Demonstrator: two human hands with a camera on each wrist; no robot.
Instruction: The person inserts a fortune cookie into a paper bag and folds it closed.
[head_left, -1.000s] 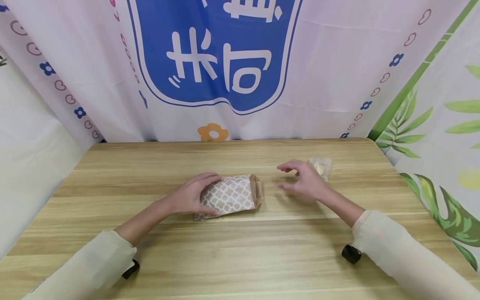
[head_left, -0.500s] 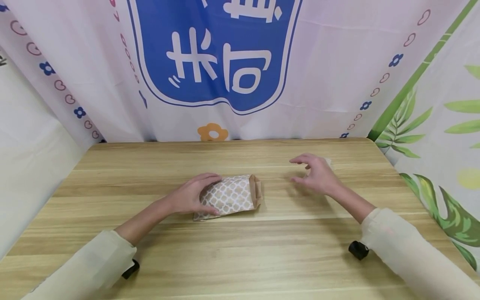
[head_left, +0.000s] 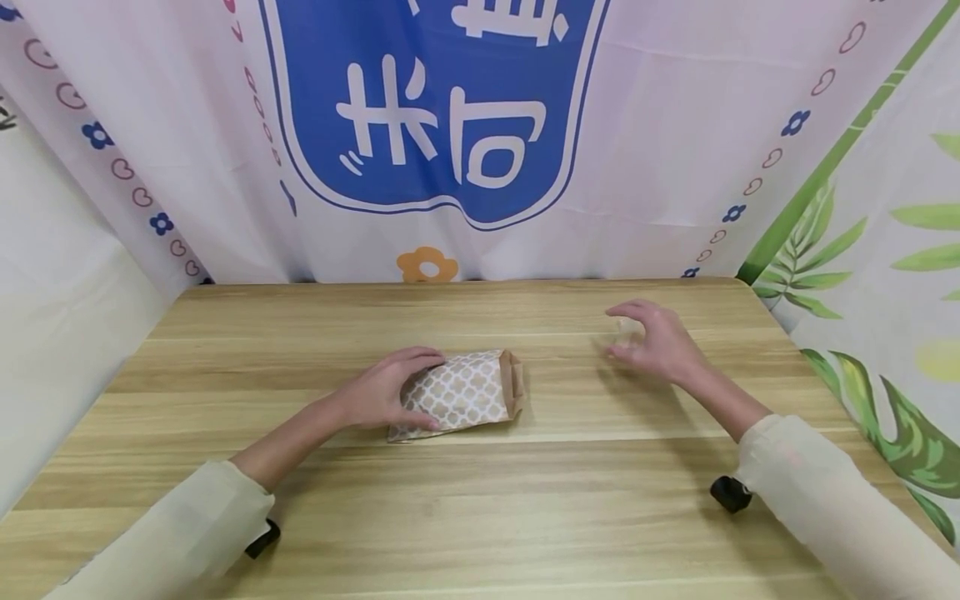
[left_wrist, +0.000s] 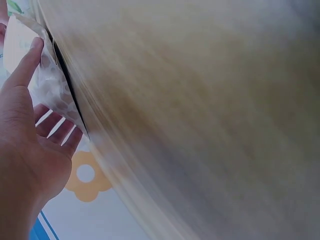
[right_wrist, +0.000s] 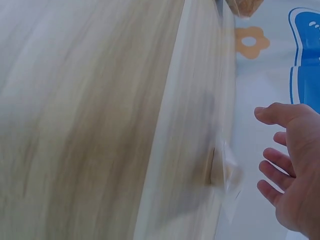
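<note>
A paper bag [head_left: 467, 387] with a white lattice pattern lies on its side on the table, its brown open mouth to the right. My left hand [head_left: 381, 390] holds its closed end, thumb along the near side and fingers over the far side. In the left wrist view the thumb presses on the bag [left_wrist: 52, 87]. To the right, my right hand [head_left: 660, 340] hovers with fingers and thumb spread. A small clear plastic packet [right_wrist: 226, 172] with something pale inside lies just beyond its fingertips in the right wrist view. In the head view the hand partly hides that packet [head_left: 628, 328].
The wood-grain table [head_left: 465, 508] ends at a hanging cloth [head_left: 652, 200] with a blue badge along its back edge. A black wrist camera [head_left: 731, 494] hangs under the right sleeve, close over the tabletop.
My right hand has moved right and slightly away from me, over to the small packet, which it now partly covers. My left hand and the paper bag have stayed where they were.
</note>
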